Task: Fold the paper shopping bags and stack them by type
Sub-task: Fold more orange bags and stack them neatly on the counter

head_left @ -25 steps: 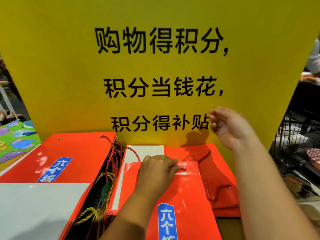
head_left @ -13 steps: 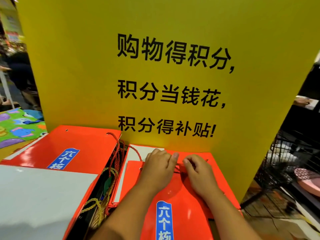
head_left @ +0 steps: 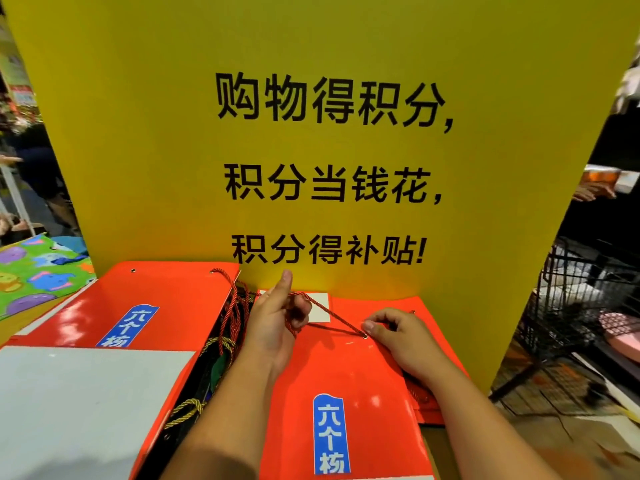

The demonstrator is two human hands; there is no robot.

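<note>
A flattened glossy red paper bag (head_left: 349, 379) with a blue label lies on top of a stack of like bags in front of me. Its red rope handle (head_left: 332, 318) runs taut from an eyelet near the bag's top edge to my left hand (head_left: 277, 318), which grips the rope with curled fingers and the thumb up. My right hand (head_left: 398, 336) presses on the bag beside that eyelet, its fingertips pinched at the rope's end. To the left lies a larger flat red bag (head_left: 156, 303) with the same blue label.
A tall yellow sign board (head_left: 311, 133) stands right behind the bags. A white sheet (head_left: 86, 410) covers the near left. Tangled red and gold rope handles (head_left: 225, 341) fill the gap between the stacks. A black wire basket (head_left: 581, 306) stands at the right, a colourful mat (head_left: 34, 271) at the left.
My right hand came down from the board onto the bag. My left hand turned over and pulled the red rope handle up and left, so it now stretches taut from the eyelet.
</note>
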